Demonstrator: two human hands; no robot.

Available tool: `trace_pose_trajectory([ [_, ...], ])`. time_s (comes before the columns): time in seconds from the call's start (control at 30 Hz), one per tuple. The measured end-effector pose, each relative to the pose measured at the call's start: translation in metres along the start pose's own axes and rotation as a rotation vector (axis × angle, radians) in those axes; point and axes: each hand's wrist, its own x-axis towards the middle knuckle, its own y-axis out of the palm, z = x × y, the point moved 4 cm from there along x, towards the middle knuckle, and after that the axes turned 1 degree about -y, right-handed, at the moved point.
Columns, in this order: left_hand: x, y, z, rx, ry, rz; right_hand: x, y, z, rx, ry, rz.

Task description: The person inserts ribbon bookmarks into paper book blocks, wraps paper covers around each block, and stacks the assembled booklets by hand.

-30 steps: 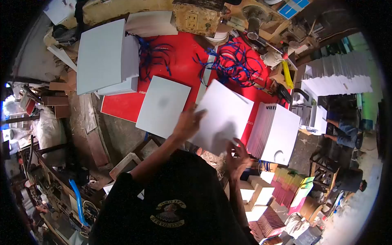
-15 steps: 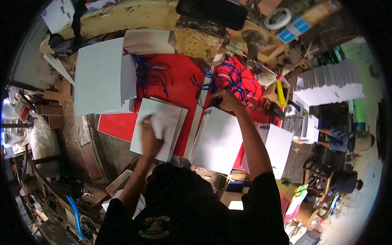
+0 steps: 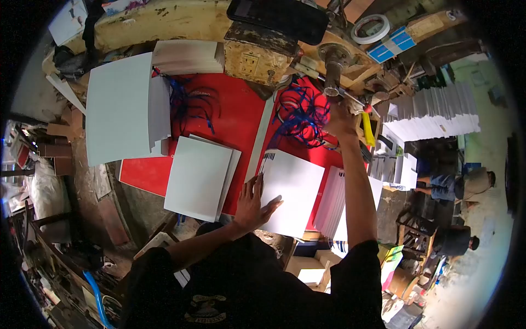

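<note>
My left hand (image 3: pixel 253 205) is open, fingers stretched out, at the left edge of a white paper block (image 3: pixel 293 192) with dark marks along its top edge. My right hand (image 3: pixel 341 123) reaches up to the far right side, beside a tangle of blue ribbons (image 3: pixel 304 118) and just below a metal post (image 3: pixel 332 74). Its fingers are blurred, so whether it holds anything does not show. Left of my left hand lies another white block stack (image 3: pixel 197 178). Further right, more white blocks (image 3: pixel 330 203) lie partly behind my right forearm. All rest on a red board (image 3: pixel 235 104).
A tall white stack (image 3: pixel 120 109) stands at the left, with more blue ribbons (image 3: pixel 192 98) beside it. At the back are a worn wooden block (image 3: pixel 255 60), a black phone-like slab (image 3: pixel 279 19), a tape roll (image 3: pixel 370 29) and a yellow-handled tool (image 3: pixel 367 129). Two people sit at far right.
My left hand has left the left stack and moved right to the middle block. My right hand has moved right and up, away from the middle block's top edge and the ribbons there.
</note>
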Motion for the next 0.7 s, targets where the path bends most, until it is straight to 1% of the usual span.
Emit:
trace_pose_trajectory([
  [0.03, 0.000, -0.001, 0.000, -0.008, 0.001, 0.005, -0.012, -0.011, 0.005, -0.220, 0.014, 0.051],
  [0.07, 0.000, -0.002, 0.000, -0.016, 0.003, 0.013, -0.028, -0.025, 0.013, -0.296, 0.009, -0.041],
  [0.1, 0.002, -0.009, -0.008, -0.016, 0.001, 0.012, -0.032, -0.032, 0.019, -0.297, 0.007, -0.040],
  [0.17, 0.010, -0.030, -0.029, 0.177, -0.036, -0.061, -0.043, -0.039, 0.048, 0.240, -0.582, -0.032],
  [0.2, 0.014, -0.026, -0.030, 0.181, -0.036, -0.052, -0.048, -0.030, 0.059, 0.365, -0.660, 0.092],
  [0.23, 0.021, -0.016, -0.039, 0.092, 0.134, 0.035, -0.055, -0.023, 0.073, 0.491, -0.733, 0.214],
  [0.27, 0.029, -0.006, -0.049, 0.001, 0.305, 0.118, -0.059, -0.020, 0.081, 0.495, -0.728, 0.209],
  [0.3, 0.040, 0.004, -0.058, 0.070, 0.381, 0.159, -0.063, -0.018, 0.091, 0.444, -0.780, 0.215],
  [0.33, 0.056, 0.014, -0.063, 0.134, 0.336, 0.185, -0.067, -0.017, 0.098, 0.394, -0.831, 0.223],
  [0.37, 0.070, 0.021, -0.066, 0.199, 0.289, 0.211, -0.068, -0.015, 0.100, 0.396, -0.830, 0.217],
  [0.4, 0.077, 0.027, -0.065, 0.203, 0.295, 0.211, -0.067, -0.011, 0.101, 0.350, -0.842, 0.231],
  [0.47, 0.088, 0.036, -0.058, 0.257, 0.303, 0.099, -0.064, 0.002, 0.095, 0.304, -0.854, 0.245],
  [0.5, 0.092, 0.038, -0.054, 0.260, 0.303, 0.099, -0.060, 0.011, 0.086, 0.294, -0.825, 0.184],
  [0.53, 0.091, 0.039, -0.052, 0.290, 0.347, 0.088, -0.062, 0.014, 0.080, 0.290, -0.790, 0.129],
  [0.57, 0.089, 0.040, -0.051, 0.318, 0.395, 0.080, -0.067, 0.018, 0.074, 0.299, -0.781, 0.132],
  [0.63, 0.090, 0.041, -0.050, 0.283, 0.397, 0.102, -0.072, 0.009, 0.059, 0.313, -0.641, 0.070],
  [0.7, 0.093, 0.038, -0.052, 0.276, 0.392, 0.058, -0.079, -0.002, 0.043, 0.281, -0.614, 0.048],
])
